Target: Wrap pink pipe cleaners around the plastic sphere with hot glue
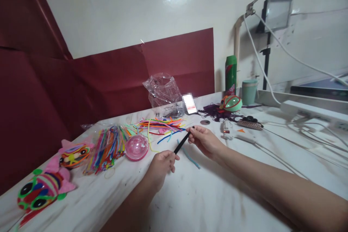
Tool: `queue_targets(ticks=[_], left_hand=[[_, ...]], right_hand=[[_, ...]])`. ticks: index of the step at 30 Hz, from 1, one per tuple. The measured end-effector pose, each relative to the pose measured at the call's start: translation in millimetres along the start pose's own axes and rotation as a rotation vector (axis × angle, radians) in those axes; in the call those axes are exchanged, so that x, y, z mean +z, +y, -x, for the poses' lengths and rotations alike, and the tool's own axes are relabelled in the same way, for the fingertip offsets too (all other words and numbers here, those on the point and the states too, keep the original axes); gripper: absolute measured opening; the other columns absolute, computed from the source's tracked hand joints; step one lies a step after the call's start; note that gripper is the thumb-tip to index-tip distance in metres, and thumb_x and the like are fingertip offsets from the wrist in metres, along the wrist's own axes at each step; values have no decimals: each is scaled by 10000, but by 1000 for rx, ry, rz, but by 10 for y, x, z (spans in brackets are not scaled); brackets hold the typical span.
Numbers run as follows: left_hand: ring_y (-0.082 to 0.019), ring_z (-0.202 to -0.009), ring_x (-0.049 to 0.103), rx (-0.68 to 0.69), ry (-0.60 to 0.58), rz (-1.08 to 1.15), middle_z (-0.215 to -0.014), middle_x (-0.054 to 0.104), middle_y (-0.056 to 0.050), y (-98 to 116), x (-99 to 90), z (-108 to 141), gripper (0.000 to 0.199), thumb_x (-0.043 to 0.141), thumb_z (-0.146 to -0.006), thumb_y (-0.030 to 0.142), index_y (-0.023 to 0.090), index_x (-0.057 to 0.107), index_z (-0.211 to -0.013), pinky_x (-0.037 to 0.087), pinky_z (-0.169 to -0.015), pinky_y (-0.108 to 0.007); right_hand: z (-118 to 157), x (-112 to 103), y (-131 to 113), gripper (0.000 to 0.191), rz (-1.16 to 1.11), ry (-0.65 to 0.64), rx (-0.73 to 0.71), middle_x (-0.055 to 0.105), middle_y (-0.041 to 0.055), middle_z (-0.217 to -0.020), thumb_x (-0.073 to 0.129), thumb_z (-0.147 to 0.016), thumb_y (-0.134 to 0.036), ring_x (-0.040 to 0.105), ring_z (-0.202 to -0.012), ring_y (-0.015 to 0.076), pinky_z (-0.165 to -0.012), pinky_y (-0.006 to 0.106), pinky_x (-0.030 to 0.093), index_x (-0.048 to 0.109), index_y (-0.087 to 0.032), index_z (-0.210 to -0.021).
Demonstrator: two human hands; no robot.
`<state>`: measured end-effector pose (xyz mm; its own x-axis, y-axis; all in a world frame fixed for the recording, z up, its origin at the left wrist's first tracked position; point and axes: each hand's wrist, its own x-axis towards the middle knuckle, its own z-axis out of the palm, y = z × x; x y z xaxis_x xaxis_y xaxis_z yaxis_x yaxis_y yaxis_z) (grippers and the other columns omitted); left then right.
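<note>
A thin black strip (182, 143) is stretched at a slant between both hands above the white marbled table. My left hand (163, 164) pinches its lower end; my right hand (202, 138) pinches its upper end. Below my right hand, a light blue pipe cleaner (192, 158) lies on the table. Loose coloured pipe cleaners (160, 125) are spread behind the hands. Left of my left hand sit a pink transparent bowl-like shell (136, 147) and a bundle of colourful pipe cleaners (107, 146).
Two colourful fish-like crafts (43, 190) lie at the left. A crumpled clear bag (163, 92) and a bright phone (189, 104) are at the back. To the right are a green ornament (232, 103), a green bottle (231, 74), a cup (249, 92), a glue gun (244, 137), cables and a power strip (312, 114).
</note>
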<state>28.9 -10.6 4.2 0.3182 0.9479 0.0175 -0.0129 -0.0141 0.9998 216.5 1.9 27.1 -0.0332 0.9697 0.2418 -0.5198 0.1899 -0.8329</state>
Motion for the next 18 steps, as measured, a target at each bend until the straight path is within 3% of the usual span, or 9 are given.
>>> queue_targets(ticks=[3,5,8,11,15,18], left_hand=[[-42,-473,340,-52,-8,22,-694,584,-13,7,-33,-27,278,661,-616,339,148,484,-520,331,-555,-254],[-86,-560,430,-58,-21,-63,-688,583,-22,47,-45,-23,268,658,-622,356,151,511,-529,363,-619,-267],[-145,-682,494,19,-20,-331,-665,575,-19,113,-29,1,271,612,-690,415,152,596,-627,368,-676,-277],[-139,-652,492,102,-51,-445,-656,572,-11,131,24,35,327,539,-755,475,160,588,-682,369,-645,-269],[-75,-418,322,1,-93,-280,-489,414,63,100,81,65,396,511,-748,573,179,520,-714,258,-452,-227],[-42,-384,168,-64,-97,-174,-459,307,103,111,93,76,423,558,-702,597,177,513,-731,132,-412,-211]], right_hand=[[-20,-83,60,401,11,4,16,585,-52,-557,839,-549,-491,486,-516,59,-578,230,403,666,-171,-716],[-19,-107,85,404,35,-5,17,596,-55,-566,826,-558,-513,496,-524,60,-590,230,409,672,-179,-726],[22,-75,106,408,105,-55,24,606,-52,-548,820,-554,-528,508,-521,72,-586,238,401,687,-177,-715],[106,2,126,412,186,-138,56,638,-21,-543,820,-555,-520,528,-520,95,-592,259,398,704,-154,-703],[191,65,158,416,243,-161,65,622,-23,-521,788,-588,-547,527,-527,110,-602,270,385,694,-158,-702],[206,71,177,413,255,-113,40,582,-41,-517,783,-590,-556,480,-516,93,-587,259,358,655,-166,-643]])
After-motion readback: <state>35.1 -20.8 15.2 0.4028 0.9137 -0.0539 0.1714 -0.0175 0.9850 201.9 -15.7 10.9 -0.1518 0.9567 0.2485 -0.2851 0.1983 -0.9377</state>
